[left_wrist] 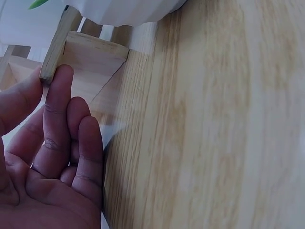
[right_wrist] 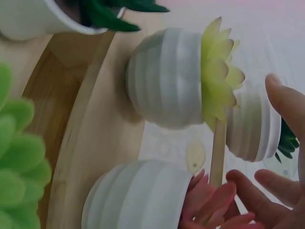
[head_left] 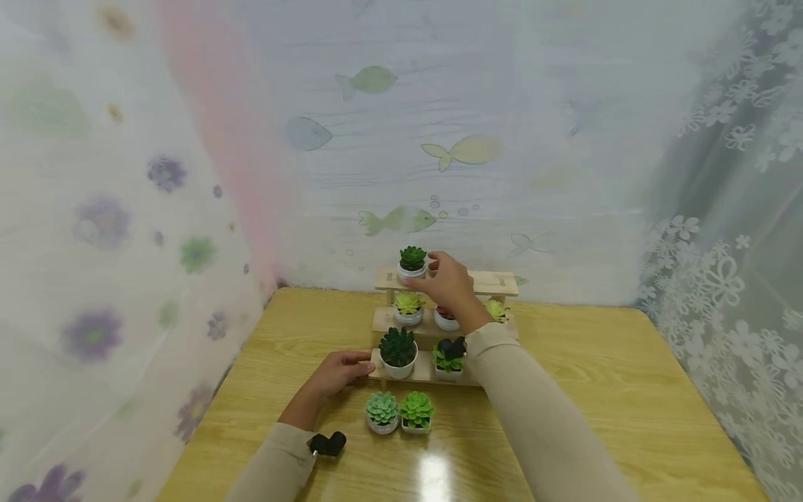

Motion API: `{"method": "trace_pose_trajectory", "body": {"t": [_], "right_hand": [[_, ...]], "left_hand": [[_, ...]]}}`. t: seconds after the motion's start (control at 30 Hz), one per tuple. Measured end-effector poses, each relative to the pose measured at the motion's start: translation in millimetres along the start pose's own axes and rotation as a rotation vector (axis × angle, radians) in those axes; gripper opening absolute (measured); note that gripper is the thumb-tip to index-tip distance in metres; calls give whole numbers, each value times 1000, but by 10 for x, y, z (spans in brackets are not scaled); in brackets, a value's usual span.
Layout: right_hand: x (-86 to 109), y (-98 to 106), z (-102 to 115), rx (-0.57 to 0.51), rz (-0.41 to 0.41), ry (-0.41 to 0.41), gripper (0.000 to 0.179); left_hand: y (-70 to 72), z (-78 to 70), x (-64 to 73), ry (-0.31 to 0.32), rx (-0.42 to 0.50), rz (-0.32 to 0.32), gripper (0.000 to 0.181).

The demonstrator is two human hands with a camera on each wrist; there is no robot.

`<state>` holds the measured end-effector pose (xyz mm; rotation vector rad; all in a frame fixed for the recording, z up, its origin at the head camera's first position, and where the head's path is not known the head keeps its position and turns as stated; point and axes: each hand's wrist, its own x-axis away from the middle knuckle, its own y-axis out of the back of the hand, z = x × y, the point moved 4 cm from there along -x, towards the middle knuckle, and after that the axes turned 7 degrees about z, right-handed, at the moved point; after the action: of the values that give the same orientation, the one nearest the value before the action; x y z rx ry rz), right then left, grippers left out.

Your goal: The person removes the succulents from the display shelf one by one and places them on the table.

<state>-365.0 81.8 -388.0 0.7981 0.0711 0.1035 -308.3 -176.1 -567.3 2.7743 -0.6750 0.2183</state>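
Note:
My left hand [head_left: 339, 375] pinches the left end of the lowest shelf of a tiered wooden plant stand [head_left: 357, 322], thumb on one side and index finger on the other; the left wrist view shows the pinched board [left_wrist: 56, 50] closely. On the top shelf stands a dark green succulent [head_left: 412, 258] in a white ribbed pot [right_wrist: 252, 126]. My right hand [head_left: 450, 284] is around this pot, thumb and fingers spread on either side. In the right wrist view, a small gap shows between its fingertips [right_wrist: 237, 177] and the pot.
The middle shelf carries a yellow-green succulent [head_left: 409, 304], a red one [head_left: 445, 317] and another yellow-green one [head_left: 497, 310]. Below stand a dark succulent [head_left: 398, 346] and a green one [head_left: 448, 359]. Two potted succulents, pale [head_left: 382, 409] and bright green [head_left: 417, 410], stand on the table [head_left: 270, 418].

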Motion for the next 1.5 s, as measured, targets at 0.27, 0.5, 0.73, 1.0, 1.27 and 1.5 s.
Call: {"method": "trace_pose_trajectory", "body": {"t": [0.27,0.5,0.73,1.0,1.27,1.5], "right_hand": [[5,-35,50,29,-5,-42,88],[-42,-45,4,39,-18,-52,83],[-74,-46,-13,19,-30,-35,71],[-66,-39,-18,19,-47,-34,74],[-46,-7,-27,3,-47,-17,71],[59,76,-38,42,-93,46,69]], "left_hand": [[12,-2,12,-10,12,0,52],[3,-11,-1,-12,23,-3,51],[11,-16,-3,-7,15,0,53],[5,-16,-4,-9,31,3,52],[3,-6,-6,-13,42,-3,51],[-1,23,-23,-19,59,-9,47]]}}
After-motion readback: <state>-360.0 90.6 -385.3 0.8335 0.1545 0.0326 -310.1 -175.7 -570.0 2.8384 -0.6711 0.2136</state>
